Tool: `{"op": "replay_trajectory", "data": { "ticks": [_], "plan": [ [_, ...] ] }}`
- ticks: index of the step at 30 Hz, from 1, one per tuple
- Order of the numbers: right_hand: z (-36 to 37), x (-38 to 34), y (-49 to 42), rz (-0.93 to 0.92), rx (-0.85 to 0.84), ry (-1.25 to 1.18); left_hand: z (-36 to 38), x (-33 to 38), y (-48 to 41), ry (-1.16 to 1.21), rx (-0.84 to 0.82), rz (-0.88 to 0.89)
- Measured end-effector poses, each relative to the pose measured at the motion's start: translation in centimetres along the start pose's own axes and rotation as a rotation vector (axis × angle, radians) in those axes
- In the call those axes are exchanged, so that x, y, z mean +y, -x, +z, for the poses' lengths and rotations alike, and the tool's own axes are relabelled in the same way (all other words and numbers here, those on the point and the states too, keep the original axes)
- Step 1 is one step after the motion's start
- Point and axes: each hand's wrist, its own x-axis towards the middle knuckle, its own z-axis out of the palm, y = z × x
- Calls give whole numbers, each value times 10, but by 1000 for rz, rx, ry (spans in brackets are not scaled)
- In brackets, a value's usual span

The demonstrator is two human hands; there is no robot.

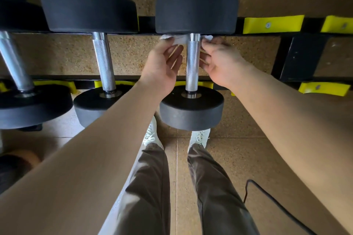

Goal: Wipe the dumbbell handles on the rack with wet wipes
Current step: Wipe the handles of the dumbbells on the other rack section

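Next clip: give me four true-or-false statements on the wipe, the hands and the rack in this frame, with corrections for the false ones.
1. The wet wipe passes behind the far end of the handle. True.
2. Only one hand holds the wet wipe. False: the left hand and the right hand each pinch one end of it.
3. The yellow cradle to the right of the hands carries a dumbbell. False: nothing rests in it.
4. A black cable lies on the floor at the right. True.
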Motion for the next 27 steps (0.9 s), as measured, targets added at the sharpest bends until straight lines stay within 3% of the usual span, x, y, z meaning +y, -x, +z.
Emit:
{"op": "replay_trajectory", "data": {
  "ticks": [3, 9, 12, 16, 20, 27],
  "plan": [
    [-4, -1, 8, -4, 59, -122, 9, -5, 6, -76, -42, 18],
    [-18, 4, 24, -55, 178, -170, 18, -7, 1, -282, 31, 6],
    [-3, 13, 22, -69, 204, -58, 12, -4, 10, -313, -21, 21],
    [8, 15, 8, -63, 188, 112, -9, -5, 19, -477, 62, 59],
    [-13, 15, 19, -71, 131, 177, -17, -11, 21, -703, 96, 32],
    [-37, 43, 25, -179, 131, 435, -19, 1, 26, -846, 109, 42]
  ]
}}
